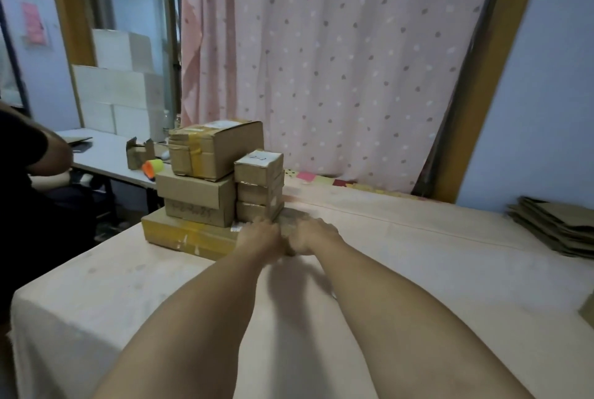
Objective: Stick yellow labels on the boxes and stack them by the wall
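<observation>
Left hand (262,236) and right hand (313,234) flank small box (291,222), grip too blurred to tell | small box just right of box stack (199,188), at its foot | likely butted close to keep stack compact

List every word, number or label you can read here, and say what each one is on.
"2-2", faint handwriting and only roughly legible: on the white label atop the small top box.
Handwritten scrawl on the front of the lower brown box: too blurred to read.
White sticker on the large top box: too blurred to read.
Pink poster on the far wall: too small to read.
</observation>
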`<control>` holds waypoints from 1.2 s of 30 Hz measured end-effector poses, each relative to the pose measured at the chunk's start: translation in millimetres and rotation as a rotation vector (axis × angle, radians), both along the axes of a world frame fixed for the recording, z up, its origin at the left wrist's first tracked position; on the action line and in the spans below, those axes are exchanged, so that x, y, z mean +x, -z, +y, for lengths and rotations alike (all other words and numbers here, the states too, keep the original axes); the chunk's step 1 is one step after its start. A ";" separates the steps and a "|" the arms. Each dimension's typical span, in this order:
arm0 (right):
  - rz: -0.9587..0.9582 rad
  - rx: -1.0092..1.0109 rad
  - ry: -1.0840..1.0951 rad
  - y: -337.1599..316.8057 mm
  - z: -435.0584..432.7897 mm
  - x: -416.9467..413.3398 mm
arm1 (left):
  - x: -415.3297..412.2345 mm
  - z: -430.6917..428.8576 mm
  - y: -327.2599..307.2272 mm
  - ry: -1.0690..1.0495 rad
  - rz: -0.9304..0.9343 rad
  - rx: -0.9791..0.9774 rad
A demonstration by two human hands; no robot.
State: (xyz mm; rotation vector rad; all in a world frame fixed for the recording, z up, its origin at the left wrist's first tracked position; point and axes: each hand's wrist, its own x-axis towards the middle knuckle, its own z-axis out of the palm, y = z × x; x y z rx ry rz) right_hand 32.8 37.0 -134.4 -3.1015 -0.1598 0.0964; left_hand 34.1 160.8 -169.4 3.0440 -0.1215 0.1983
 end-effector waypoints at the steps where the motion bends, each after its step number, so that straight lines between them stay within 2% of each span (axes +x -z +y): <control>1: 0.022 0.005 0.000 5.5 0.5 4.3 | 6.0 -1.8 6.0 0.023 -0.001 0.033; 7: 0.097 0.086 0.033 35.3 -5.7 19.3 | 26.1 -9.1 33.1 0.076 -0.028 0.108; 15: 0.061 0.239 0.083 49.6 -37.6 26.7 | 49.9 -33.5 47.8 0.001 -0.051 0.032; 19: -0.006 0.260 0.071 48.4 -58.6 24.5 | 43.8 -54.7 49.4 -0.120 -0.036 -0.248; 24: -0.064 0.324 0.107 51.8 -89.3 21.4 | 40.4 -74.3 51.8 -0.240 -0.185 -0.322; 26: -0.081 0.414 0.143 51.9 -97.0 19.2 | 41.2 -76.2 47.4 -0.276 -0.152 -0.515; 30: -0.084 0.709 0.290 46.8 -104.2 14.0 | 35.7 -86.8 28.8 -0.340 -0.114 -1.076; 33: -0.076 1.010 0.450 37.7 -110.5 8.9 | 25.1 -103.5 15.1 -0.202 0.016 -1.530; 36: -0.027 1.340 0.498 31.7 -123.5 1.4 | 11.6 -116.0 2.7 -0.015 0.251 -1.780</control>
